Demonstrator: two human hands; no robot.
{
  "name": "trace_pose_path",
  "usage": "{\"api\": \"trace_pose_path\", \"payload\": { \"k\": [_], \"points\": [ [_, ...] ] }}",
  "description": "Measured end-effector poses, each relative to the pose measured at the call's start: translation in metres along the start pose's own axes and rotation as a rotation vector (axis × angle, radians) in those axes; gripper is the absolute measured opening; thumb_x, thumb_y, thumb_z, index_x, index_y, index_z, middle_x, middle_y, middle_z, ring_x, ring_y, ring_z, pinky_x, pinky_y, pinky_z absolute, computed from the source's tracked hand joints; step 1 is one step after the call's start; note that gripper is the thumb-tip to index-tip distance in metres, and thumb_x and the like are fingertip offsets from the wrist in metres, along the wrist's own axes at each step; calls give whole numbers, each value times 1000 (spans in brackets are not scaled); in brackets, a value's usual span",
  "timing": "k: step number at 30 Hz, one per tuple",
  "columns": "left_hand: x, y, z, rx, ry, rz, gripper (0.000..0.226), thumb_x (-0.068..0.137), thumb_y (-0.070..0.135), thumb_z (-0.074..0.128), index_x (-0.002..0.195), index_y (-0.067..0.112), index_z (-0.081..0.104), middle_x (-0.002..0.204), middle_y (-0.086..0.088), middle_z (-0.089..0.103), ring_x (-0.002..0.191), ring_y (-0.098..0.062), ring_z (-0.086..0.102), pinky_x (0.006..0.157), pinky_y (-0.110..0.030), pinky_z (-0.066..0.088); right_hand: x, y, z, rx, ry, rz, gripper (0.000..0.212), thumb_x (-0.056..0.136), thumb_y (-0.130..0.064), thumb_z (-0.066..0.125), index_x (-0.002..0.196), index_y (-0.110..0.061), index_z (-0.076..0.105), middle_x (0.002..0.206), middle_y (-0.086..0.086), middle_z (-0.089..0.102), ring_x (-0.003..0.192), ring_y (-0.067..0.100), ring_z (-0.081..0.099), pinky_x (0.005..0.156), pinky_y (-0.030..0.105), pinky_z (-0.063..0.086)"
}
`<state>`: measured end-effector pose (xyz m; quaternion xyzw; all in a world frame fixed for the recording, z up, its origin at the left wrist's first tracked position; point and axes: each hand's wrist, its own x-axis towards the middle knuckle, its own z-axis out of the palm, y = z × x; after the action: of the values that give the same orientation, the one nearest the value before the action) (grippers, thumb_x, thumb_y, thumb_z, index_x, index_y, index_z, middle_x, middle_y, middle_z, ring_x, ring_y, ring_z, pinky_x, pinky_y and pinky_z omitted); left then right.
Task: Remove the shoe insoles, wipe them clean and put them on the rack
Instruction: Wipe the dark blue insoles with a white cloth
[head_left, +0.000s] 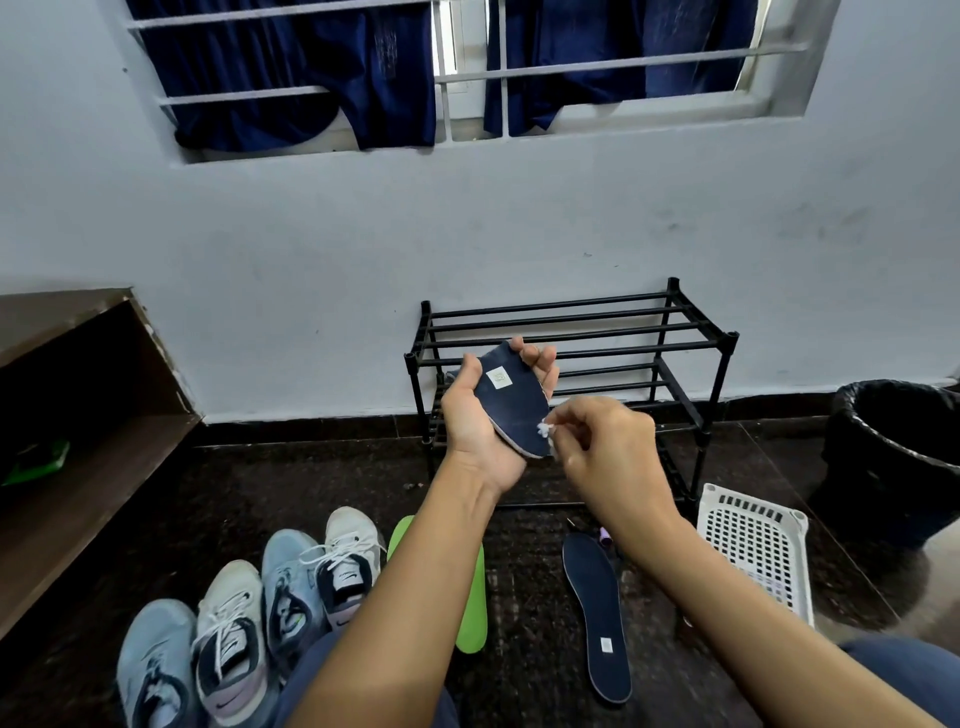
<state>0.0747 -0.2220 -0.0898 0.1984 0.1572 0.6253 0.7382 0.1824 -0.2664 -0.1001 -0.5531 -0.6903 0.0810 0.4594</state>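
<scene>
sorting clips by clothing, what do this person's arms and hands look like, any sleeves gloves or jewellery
The left forearm and right forearm are bare, with no sleeves in view. The left hand and right hand wear no gloves. No ring, watch or bracelet shows on the sides facing the camera.

Dark navy foam insole (511, 410) (white label up) tilts before the black metal-tube rack (571, 332), a white wipe (545, 429) touching its edge; its twin (597, 613) lies flat on the floor (530, 571).
</scene>
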Motion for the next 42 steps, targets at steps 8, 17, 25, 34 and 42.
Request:
{"api": "trace_pose_path", "payload": {
  "k": [8,17,25,34,42],
  "points": [
    [1,5,2,102,-7,60,49,103,44,26,92,8,57,82,-5,61,81,-21,65,94,-37,49,19,0,-28,734,102,344,7,81,-12,72,76,-17,71,70,-3,68,68,12,61,71,28,52],
    [4,4,3,57,-101,42,50,101,48,28,95,6,56,85,-7,61,88,-23,63,99,-37,44,10,-1,-8,607,-179,405,6,78,-7,73,74,-11,72,55,1,59,50,11,49,57,26,41],
    [7,16,-4,-70,-91,96,50,95,45,43,92,2,67,88,-9,67,84,-24,67,95,-41,50,14,-3,-20,252,-300,320,7,79,-14,72,71,-13,71,54,-2,64,42,0,49,45,9,37],
    [9,10,-1,-165,-22,32,39,93,42,44,84,5,56,74,-6,59,69,-21,62,87,-36,48,-5,-19,3,127,-64,83,8,78,-17,68,72,-23,69,58,-13,62,60,4,58,63,19,46],
    [-1,-14,3,6,-31,-99,47,95,45,42,76,7,61,75,-4,55,72,-18,61,76,-29,53,1,-14,10,163,138,-51,12,75,-4,73,79,-16,72,75,-10,68,77,2,60,69,-2,37]
  ]
}}
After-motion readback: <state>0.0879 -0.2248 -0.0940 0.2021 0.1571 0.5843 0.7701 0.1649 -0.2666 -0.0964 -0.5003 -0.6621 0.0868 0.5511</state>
